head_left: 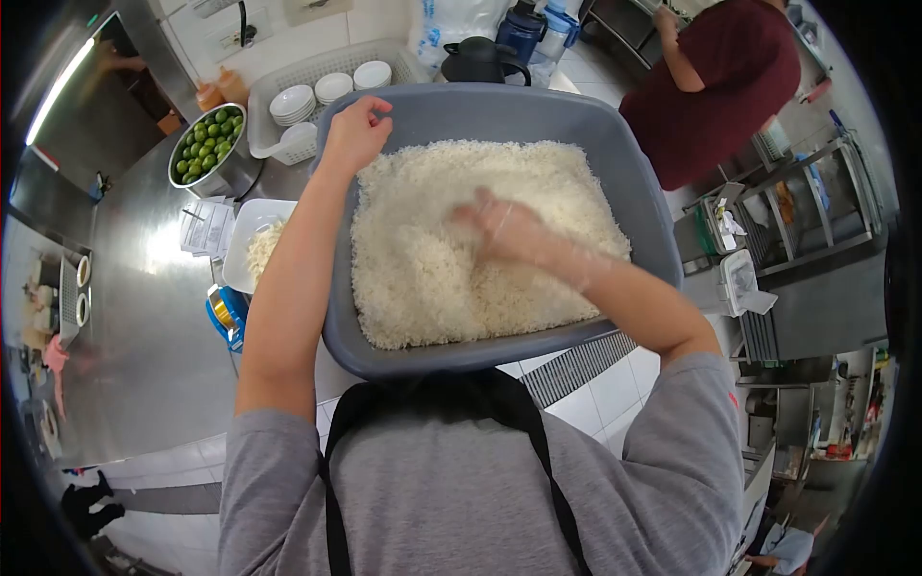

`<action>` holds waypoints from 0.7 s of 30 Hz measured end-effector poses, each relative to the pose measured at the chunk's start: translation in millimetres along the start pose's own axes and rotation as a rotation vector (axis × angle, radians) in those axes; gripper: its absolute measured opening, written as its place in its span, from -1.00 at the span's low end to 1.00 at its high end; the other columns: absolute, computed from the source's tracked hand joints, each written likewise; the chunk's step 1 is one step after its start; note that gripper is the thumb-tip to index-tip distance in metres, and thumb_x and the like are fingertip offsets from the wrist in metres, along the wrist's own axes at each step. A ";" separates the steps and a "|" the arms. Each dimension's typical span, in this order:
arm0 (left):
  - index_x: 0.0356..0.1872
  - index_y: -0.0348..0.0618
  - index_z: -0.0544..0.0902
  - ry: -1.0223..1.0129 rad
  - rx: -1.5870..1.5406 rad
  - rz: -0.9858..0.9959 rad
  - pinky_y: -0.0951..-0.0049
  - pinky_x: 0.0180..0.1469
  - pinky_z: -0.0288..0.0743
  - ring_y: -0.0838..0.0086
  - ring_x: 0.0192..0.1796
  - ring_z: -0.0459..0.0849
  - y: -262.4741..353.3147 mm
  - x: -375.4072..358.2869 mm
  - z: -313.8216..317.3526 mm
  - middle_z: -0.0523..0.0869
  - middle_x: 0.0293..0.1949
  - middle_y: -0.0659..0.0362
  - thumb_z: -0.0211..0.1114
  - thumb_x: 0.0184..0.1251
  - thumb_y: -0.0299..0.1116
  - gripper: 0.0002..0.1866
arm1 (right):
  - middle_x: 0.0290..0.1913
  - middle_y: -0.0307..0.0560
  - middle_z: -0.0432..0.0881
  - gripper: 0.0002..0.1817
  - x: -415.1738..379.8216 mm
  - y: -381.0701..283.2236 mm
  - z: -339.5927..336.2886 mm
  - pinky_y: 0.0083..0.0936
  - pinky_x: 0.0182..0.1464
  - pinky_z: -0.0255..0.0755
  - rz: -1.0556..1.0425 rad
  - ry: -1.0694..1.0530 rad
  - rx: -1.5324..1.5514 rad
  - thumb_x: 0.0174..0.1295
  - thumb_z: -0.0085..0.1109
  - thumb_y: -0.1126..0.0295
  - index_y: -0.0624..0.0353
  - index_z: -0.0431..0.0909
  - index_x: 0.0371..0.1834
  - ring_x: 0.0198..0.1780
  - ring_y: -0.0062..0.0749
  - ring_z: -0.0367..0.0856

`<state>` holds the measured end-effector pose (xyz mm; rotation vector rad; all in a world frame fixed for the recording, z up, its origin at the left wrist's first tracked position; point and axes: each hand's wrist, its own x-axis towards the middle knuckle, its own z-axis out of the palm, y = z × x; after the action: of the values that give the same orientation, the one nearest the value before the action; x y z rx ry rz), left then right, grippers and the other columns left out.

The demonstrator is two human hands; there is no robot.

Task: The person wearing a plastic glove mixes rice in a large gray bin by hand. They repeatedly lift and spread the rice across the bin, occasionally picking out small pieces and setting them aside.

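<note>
A large grey plastic tub (499, 360) stands in front of me, with a wide bed of white rice (423, 288) in it. The rice is heaped unevenly, with a hollow and ridge near the middle. My right hand (504, 228) is low over the middle of the rice, blurred by motion, its fingertips toward the left. At the tub's far left corner, my left hand (357, 134) is on the rim with curled fingers, the forearm running along the tub's left side.
Left on the steel counter (144, 317) are a pot of limes (206, 149), a white dish (254, 219), papers (206, 228) and a blue tape dispenser (227, 315). Behind stand a crate (403, 62) of small bowls and a black jug (477, 62). A person in maroon (720, 86) is at the right.
</note>
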<state>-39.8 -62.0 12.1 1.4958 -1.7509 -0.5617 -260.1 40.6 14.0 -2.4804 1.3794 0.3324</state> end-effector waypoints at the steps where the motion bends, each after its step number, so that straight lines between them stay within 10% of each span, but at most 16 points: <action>1: -0.22 -0.14 0.59 0.001 -0.001 0.010 0.41 -0.25 0.46 0.34 -0.37 0.61 -0.8 -0.7 0.7 0.61 -0.47 0.10 0.23 0.00 -0.36 -0.74 | 0.19 0.14 0.27 -0.33 9.9 16.8 -3.3 -0.33 0.11 0.37 0.031 0.026 -0.009 -0.06 0.28 0.26 0.03 0.26 0.19 0.08 -0.12 0.44; 9: -0.21 -0.16 0.58 -0.013 -0.029 -0.003 0.42 -0.24 0.46 0.34 -0.34 0.62 -1.2 0.0 0.2 0.62 -0.45 0.09 0.23 0.02 -0.35 -0.73 | 0.04 0.23 0.45 -0.48 11.9 92.6 -30.3 -0.26 0.10 0.30 0.331 0.474 0.238 0.27 -0.18 0.03 0.29 0.38 0.04 0.08 0.04 0.41; 12: -0.21 -0.15 0.59 -0.029 -0.033 -0.019 0.40 -0.25 0.47 0.34 -0.34 0.62 2.4 0.1 -0.9 0.62 -0.45 0.09 0.23 0.01 -0.35 -0.73 | 0.13 0.18 0.37 -0.64 17.1 114.1 -27.3 -0.26 0.15 0.28 0.246 0.434 0.172 0.28 -0.21 0.35 0.16 0.34 0.13 0.14 -0.04 0.37; 19: -0.24 -0.16 0.59 -0.008 -0.048 0.031 0.39 -0.26 0.48 0.34 -0.40 0.61 -6.8 3.4 2.1 0.61 -0.47 0.09 0.24 -0.01 -0.35 -0.74 | -0.01 0.16 0.48 -0.69 3.9 100.2 -31.0 -0.27 0.12 0.25 -0.159 0.137 0.255 0.23 -0.17 0.24 0.13 0.50 -0.11 0.05 -0.04 0.44; 21: -0.25 -0.15 0.59 -0.022 -0.078 -0.017 0.39 -0.26 0.48 0.33 -0.38 0.61 -3.9 4.2 0.8 0.61 -0.47 0.09 0.24 -0.01 -0.36 -0.75 | -0.05 0.10 0.52 -0.76 0.9 58.2 -64.1 -0.29 0.07 0.32 0.196 -0.084 -0.009 0.11 -0.04 0.33 0.12 0.55 -0.21 0.02 -0.11 0.48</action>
<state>-38.1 -67.1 9.8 1.4565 -1.7150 -0.6497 -305.4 -12.0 65.8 -2.3145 1.5915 0.4790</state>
